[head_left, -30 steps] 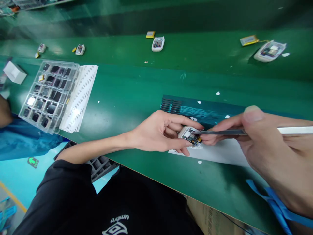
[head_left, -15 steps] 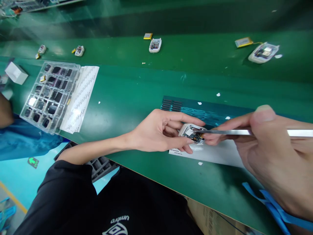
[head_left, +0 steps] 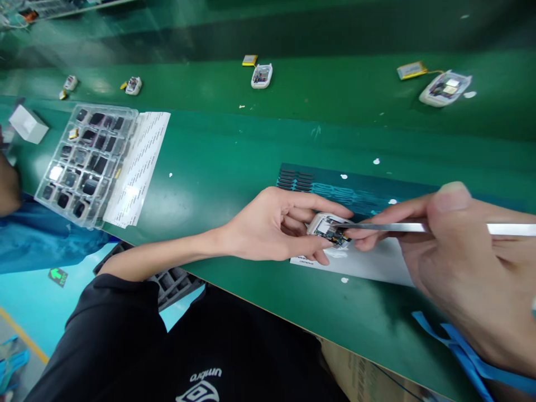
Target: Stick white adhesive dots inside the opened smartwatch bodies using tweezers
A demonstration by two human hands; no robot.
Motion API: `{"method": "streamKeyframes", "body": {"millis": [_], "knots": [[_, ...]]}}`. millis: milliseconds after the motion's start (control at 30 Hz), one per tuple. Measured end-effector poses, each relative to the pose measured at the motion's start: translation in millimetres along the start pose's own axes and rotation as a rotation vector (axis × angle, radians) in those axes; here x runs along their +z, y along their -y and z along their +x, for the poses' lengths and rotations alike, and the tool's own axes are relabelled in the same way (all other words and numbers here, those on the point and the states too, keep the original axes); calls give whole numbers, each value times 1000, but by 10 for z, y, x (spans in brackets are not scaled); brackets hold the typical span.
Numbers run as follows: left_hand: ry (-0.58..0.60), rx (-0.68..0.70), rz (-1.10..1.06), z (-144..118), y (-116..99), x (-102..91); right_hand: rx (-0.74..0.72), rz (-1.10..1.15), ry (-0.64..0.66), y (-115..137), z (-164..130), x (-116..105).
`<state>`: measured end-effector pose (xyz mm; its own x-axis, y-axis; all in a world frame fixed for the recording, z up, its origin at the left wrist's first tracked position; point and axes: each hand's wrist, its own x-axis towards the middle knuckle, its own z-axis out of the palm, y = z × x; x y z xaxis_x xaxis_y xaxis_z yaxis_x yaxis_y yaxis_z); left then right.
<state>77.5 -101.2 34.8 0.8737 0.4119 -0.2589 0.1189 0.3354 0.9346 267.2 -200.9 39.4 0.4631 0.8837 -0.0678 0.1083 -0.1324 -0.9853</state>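
Observation:
My left hand [head_left: 272, 226] grips a small white device case [head_left: 324, 225] with an exposed circuit board, held just above a white sheet [head_left: 377, 262] on the green table [head_left: 234, 162]. My right hand [head_left: 464, 262] pinches metal tweezers [head_left: 389, 227] whose tip rests on the board inside the case. A dark blue sheet of small pads [head_left: 330, 187] lies just beyond the case.
A clear compartment tray [head_left: 86, 162] of dark parts sits at left beside a white strip sheet [head_left: 140, 164] and a white box [head_left: 28, 124]. On the far belt lie open cases [head_left: 262, 75] [head_left: 444, 88] [head_left: 134, 85] with yellow batteries [head_left: 412, 70]. Another person's blue sleeve [head_left: 37, 240] is at left.
The case has tilted up slightly in my left hand, and the tweezers' tip has stayed on the board. The cases on the far belt have drifted left.

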Motion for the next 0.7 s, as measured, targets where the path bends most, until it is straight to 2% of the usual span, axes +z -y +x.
{"method": "streamKeyframes", "body": {"millis": [267, 433, 700], "knots": [[5, 9, 2, 0, -10, 11, 18, -42, 52, 12, -19, -19], [3, 0, 6, 1, 2, 5, 64, -57, 23, 63, -39, 7], [20, 0, -21, 5, 7, -5, -40, -6, 31, -33, 13, -12]]}}
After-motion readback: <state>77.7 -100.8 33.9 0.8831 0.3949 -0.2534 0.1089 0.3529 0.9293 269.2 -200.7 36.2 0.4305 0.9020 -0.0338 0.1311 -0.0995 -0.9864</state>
